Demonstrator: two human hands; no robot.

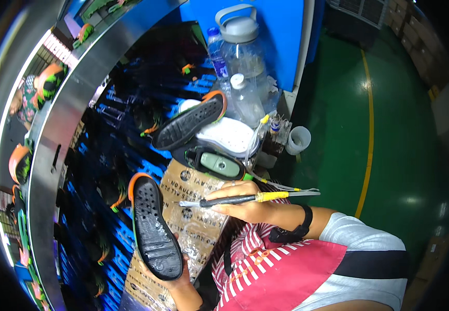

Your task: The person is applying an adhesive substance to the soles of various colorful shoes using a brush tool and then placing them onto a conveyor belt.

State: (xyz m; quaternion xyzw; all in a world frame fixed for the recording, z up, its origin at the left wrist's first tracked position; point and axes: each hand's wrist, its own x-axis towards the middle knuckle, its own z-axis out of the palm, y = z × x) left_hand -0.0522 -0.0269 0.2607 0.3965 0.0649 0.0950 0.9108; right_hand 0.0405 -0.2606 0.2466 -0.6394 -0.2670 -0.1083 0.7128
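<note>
My left hand is wrapped round the heel end of a shoe upper. It has a black, holed and ribbed underside turned up and an orange edge at the toe. In my right hand is a slim brush with a dark handle, a yellow sleeve and a thin clear tube trailing from its back end. The brush tip points left, a little right of the shoe and apparently apart from it. Under both hands lies a printed brown cardboard sheet wrapped in clear film.
Beyond the cardboard lie another black-soled shoe upper, a white sole and a shoe with a pale green insert. Behind stand a large clear jug and bottles. Left runs a blue slatted rack beside a curved metal rail.
</note>
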